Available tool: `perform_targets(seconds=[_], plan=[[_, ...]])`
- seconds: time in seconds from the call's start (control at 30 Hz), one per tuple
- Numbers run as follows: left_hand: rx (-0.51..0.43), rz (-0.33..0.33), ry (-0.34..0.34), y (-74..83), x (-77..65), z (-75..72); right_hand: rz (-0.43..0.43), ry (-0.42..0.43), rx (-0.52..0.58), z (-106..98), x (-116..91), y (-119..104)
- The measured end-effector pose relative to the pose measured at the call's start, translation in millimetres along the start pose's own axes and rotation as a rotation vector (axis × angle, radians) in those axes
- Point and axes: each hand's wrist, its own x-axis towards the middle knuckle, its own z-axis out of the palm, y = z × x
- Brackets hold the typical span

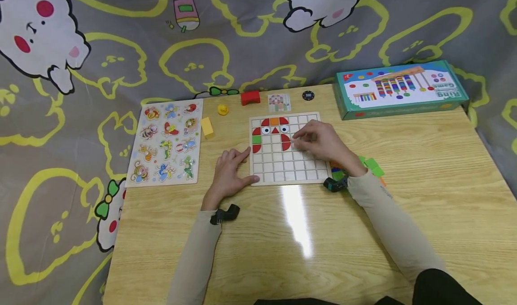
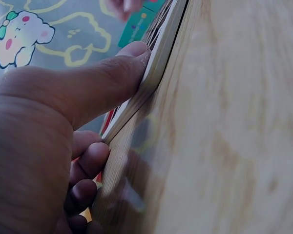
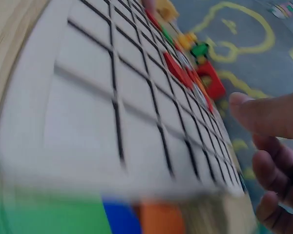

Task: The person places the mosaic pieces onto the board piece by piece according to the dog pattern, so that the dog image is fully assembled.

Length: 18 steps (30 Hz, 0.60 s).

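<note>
A white gridded wooden board [image 1: 268,166] lies in the middle of the table. Set in its upper left are red rounded pieces [image 1: 286,142], an orange square [image 1: 274,121], a green square [image 1: 256,139], a small red triangle [image 1: 275,130] and two eye pieces [image 1: 265,130]. My left hand [image 1: 228,175] rests at the board's lower left corner, its thumb against the near edge and index finger at the left edge. Over the board's right side hovers my right hand [image 1: 321,140], fingertips close to the red pieces. The right wrist view shows its thumb and fingers apart, with no piece visible between them.
Loose coloured pieces [image 1: 373,166] lie right of the board, partly behind the right wrist. An insect puzzle [image 1: 135,161] and yellow block [image 1: 207,128] stand left. Behind are a yellow duck [image 1: 223,110], red block [image 1: 250,98], picture card [image 1: 279,102], black chip [image 1: 308,95] and game box [image 1: 404,89].
</note>
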Motion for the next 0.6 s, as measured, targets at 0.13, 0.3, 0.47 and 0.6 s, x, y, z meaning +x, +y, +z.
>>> perform_targets(seconds=[0.13,0.3,0.47,0.6], plan=[[0.002,0.000,0.004,-0.7,-1.9,-0.5,0.081,0.003,-0.073,-40.6,-33.3,18.0],[-0.012,0.000,0.021,-1.9,-5.1,-1.9,0.201,-0.145,-0.138,-76.5,-74.9,36.5],[-0.019,0.000,0.018,-1.0,-5.1,-0.8,0.212,-0.247,-0.147,-83.4,-90.5,40.0],[-0.031,0.006,0.011,3.9,-2.1,1.7,0.213,-0.257,-0.176,-86.2,-94.4,39.1]])
